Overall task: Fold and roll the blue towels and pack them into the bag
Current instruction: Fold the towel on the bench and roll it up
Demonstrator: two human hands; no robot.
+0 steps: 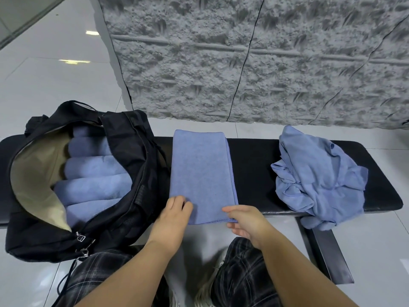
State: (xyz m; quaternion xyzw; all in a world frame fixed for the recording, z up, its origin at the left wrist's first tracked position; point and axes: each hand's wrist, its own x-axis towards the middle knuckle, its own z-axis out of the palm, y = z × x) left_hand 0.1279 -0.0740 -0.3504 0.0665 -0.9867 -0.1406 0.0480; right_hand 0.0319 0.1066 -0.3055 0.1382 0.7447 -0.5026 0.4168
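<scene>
A: Folded towel (202, 173) — where, against the hands?

B: Mid-worktop, a long narrow strip running near to far. Both hands sit at its near end. Left hand (173, 214) at the near-left corner, fingers curled down onto the cloth edge; whether it actually pinches the cloth, cannot tell. Right hand (245, 220) at the near-right corner, thumb on top and fingers under the hem, pinching it.

A: Cloth?

B: Soft, matte blue, fine nap. Layers show as a stepped edge along the right side. Stitched hem along the near end, which overhangs the worktop's near edge slightly.

A: Worktop (254, 165)?

B: Black padded bench top, smooth, slight sheen, rounded corners, dark metal leg under the right part. Glossy pale tile floor below; rough grey stone-look wall panel on the far side.

A: Containers?

B: One black bag (130, 173), soft fabric, on the left end of the worktop, just beside the folded towel, its right wall touching or nearly touching the towel's left edge. Zip mouth gapes wide; beige lining shows on the left inside. Metal clips hang at its near corner.

A: Contents?

B: Rolled towels (93, 171), same blue, laid side by side in a row from near to far, about five visible, the farthest partly hidden under the bag's flap.

A: Anything else?

B: Crumpled heap of blue towels (318, 178), loose, on the right end, well apart from the hands, one corner drooping over the near edge.
</scene>
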